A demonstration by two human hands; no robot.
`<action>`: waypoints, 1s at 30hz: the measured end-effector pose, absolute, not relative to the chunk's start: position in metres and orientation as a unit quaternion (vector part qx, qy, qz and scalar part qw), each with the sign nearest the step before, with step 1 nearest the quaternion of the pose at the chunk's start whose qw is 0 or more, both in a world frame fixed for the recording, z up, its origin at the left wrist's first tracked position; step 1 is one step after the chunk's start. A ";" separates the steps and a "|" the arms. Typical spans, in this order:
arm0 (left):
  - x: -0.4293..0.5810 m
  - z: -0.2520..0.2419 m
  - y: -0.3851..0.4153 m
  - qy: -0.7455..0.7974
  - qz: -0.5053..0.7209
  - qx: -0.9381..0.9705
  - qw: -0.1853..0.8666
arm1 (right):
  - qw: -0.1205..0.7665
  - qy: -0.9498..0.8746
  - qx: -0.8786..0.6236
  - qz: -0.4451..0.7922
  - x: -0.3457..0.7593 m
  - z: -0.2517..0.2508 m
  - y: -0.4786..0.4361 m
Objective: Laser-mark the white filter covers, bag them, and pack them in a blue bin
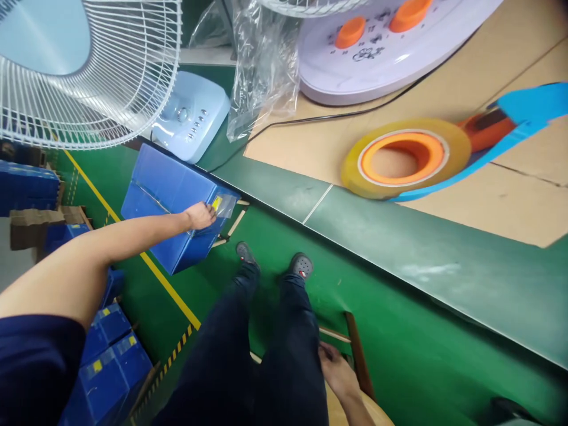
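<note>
My left hand (200, 216) is at the near end of a large blue box (171, 201), its fingers curled at a yellow label (217, 203) and a clear piece of film or tape (227, 207). Whether the fingers pinch that piece is too small to tell. The box rests on a wooden-legged support (236, 223) beside the green table. My right hand (336, 368) hangs low beside my right leg, near a wooden stool (360, 355); its fingers are partly curled and nothing shows in them.
A tape dispenser (406, 158) lies on cardboard (528, 201) on the green table (373, 236). A lilac fan base (377, 53), clear plastic bags (266, 65), a light-blue fan base (191, 115) and a white fan grille (146, 65) stand around. More blue boxes (110, 367) are at lower left.
</note>
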State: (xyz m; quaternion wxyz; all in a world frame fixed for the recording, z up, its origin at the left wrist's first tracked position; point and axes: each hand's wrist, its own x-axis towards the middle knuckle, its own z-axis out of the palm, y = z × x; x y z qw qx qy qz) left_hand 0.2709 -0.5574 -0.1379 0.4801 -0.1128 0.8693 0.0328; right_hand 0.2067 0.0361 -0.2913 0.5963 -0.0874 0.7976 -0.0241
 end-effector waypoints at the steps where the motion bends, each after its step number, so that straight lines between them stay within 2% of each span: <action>1: 0.269 -0.134 -0.565 0.875 0.031 -0.079 0.477 | 0.603 0.793 -0.080 -0.029 0.209 -0.292 0.036; 7: 0.256 -0.130 -0.594 0.895 -0.010 0.097 0.435 | 0.609 0.788 0.006 -0.092 0.242 -0.291 0.021; 11: 0.259 -0.141 -0.608 0.905 -0.091 0.185 0.372 | 0.566 0.803 0.094 -0.160 0.286 -0.305 0.000; 15: 0.263 -0.154 -0.617 0.917 -0.165 0.196 0.306 | 0.522 0.806 0.157 -0.231 0.334 -0.323 -0.033; 20: 0.259 -0.144 -0.609 0.920 -0.124 0.156 0.339 | 0.467 0.800 0.190 -0.325 0.388 -0.316 -0.068; 25: 0.249 -0.115 -0.593 0.918 -0.137 0.134 0.348 | 0.407 0.776 0.261 -0.406 0.432 -0.301 -0.061; 30: 0.227 -0.126 -0.512 0.941 -0.022 0.110 0.320 | 0.336 0.735 0.355 -0.470 0.466 -0.312 -0.045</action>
